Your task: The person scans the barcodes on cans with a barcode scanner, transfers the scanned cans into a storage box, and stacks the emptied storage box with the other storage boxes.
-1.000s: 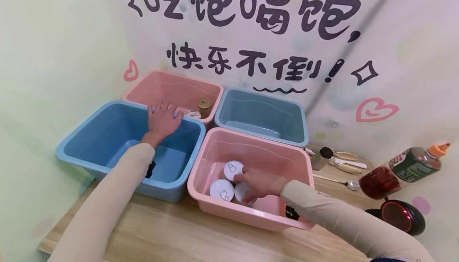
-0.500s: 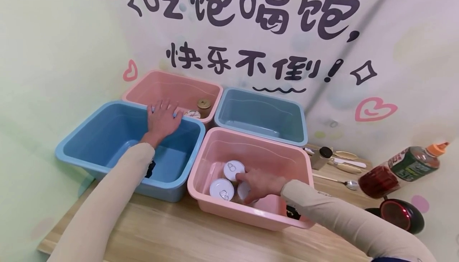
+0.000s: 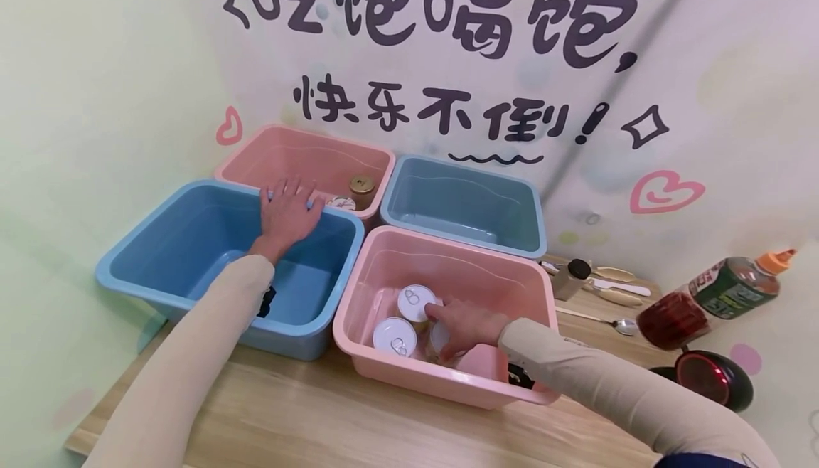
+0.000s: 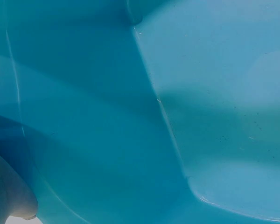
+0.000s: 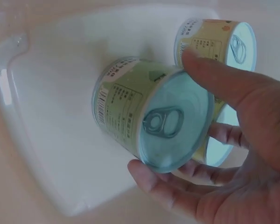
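Note:
In the head view my right hand (image 3: 451, 326) reaches into the near pink bin (image 3: 409, 375) among three pull-tab cans; two lids (image 3: 416, 302) (image 3: 394, 336) show and the third is mostly under my fingers. The right wrist view shows thumb and fingers (image 5: 210, 77) curled round a green-labelled can (image 5: 151, 116), tilted on the bin floor, with a yellow-labelled can (image 5: 214, 39) behind it. My left hand (image 3: 284, 208) rests with spread fingers on the far rim of the near blue bin (image 3: 160, 290). The left wrist view shows only that bin's blue inside (image 4: 177, 93).
The far pink bin (image 3: 256, 162) holds a gold-lidded jar (image 3: 361, 185) and a small tub (image 3: 342, 203). A far blue bin (image 3: 531, 219) stands beside it. Right of the bins lie a small shaker (image 3: 571, 277), cutlery (image 3: 614, 322), a bottle (image 3: 710, 297) and a round black device (image 3: 710, 375).
My right hand has slid a little lower and closed round a can. The left hand has stayed on the blue bin's rim.

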{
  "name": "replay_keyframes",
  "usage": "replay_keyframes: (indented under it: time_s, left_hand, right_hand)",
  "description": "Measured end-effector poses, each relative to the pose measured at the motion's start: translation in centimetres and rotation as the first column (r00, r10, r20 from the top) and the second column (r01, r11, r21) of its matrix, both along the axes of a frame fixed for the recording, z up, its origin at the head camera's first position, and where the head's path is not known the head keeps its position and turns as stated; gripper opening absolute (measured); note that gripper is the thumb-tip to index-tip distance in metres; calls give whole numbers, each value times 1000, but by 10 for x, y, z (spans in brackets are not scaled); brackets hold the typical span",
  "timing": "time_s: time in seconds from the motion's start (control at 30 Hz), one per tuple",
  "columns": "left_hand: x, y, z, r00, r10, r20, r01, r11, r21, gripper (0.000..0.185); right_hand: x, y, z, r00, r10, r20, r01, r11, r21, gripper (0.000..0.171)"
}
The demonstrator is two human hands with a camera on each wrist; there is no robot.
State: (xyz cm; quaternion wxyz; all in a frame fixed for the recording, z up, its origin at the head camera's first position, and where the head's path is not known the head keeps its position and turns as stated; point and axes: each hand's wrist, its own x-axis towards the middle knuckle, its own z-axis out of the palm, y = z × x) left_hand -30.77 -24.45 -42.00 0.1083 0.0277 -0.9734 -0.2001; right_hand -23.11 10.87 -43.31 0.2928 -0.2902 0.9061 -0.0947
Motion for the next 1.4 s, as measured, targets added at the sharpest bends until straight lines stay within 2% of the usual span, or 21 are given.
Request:
replay_keyframes:
  time_s: [0.2, 0.5, 0.7, 0.87, 1.03, 1.17, 1.3, 1.4]
  left_hand:
    - [-3, 3, 1, 1000, 8, 14, -8, 1000, -12, 60]
    - [-1, 4, 5, 1000, 7, 5, -7, 1000, -3, 59]
    - [-1, 3, 3, 1000, 0, 11, 0, 1000, 0, 60]
    - [-3, 3, 1, 1000, -2, -2, 2, 1000, -3, 59]
    - [-3, 2, 0, 1000, -6, 5, 6, 1000, 4, 60]
    - [-2, 0, 0, 1000, -4, 9, 4, 1000, 3, 60]
    - [-1, -1, 0, 1000, -4, 6, 4, 1000, 3, 60]
    - [-1, -1, 0, 1000, -3, 6, 3, 1000, 0, 60]
  right_hand:
    - [0, 1, -4, 999, -35, 1, 35, 999, 7, 67]
    - [-2, 4, -4, 995, 15, -96, -8, 997, 74, 62]
    - [-1, 3, -4, 998, -8, -61, 11, 998, 55, 62]
    - [-8, 5, 0, 999, 5, -50, -1, 997, 83, 58]
    - [-16, 11, 14, 999, -26, -34, 29, 994, 101, 54]
    - [-18, 18, 31, 997, -71, -27, 73, 994, 78, 54]
    - [-20, 24, 52, 997, -61, -39, 63, 997, 49, 42]
    - [-21, 27, 68, 998, -17, -59, 19, 999, 36, 36]
